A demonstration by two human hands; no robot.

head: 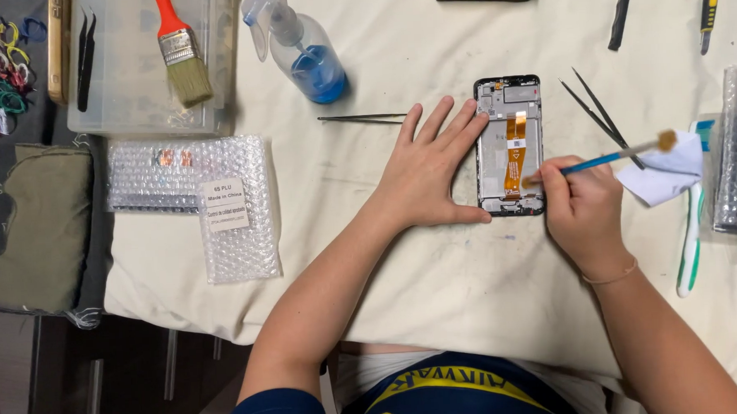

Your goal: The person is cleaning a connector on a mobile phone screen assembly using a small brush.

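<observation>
While the left hand (429, 173) lies flat with fingers spread against the side of an opened phone (510, 146) on the worktop (437, 270), the right hand (581, 208) pinches a thin blue brush (611, 157), its tip touching the phone's lower part.

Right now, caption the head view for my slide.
Left hand steadies an opened phone; right hand holds a small brush.

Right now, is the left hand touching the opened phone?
Touching. The head view shows the left hand flat on the cloth, its fingertips and thumb lying against the left edge of the opened phone, with no gap visible.
</observation>
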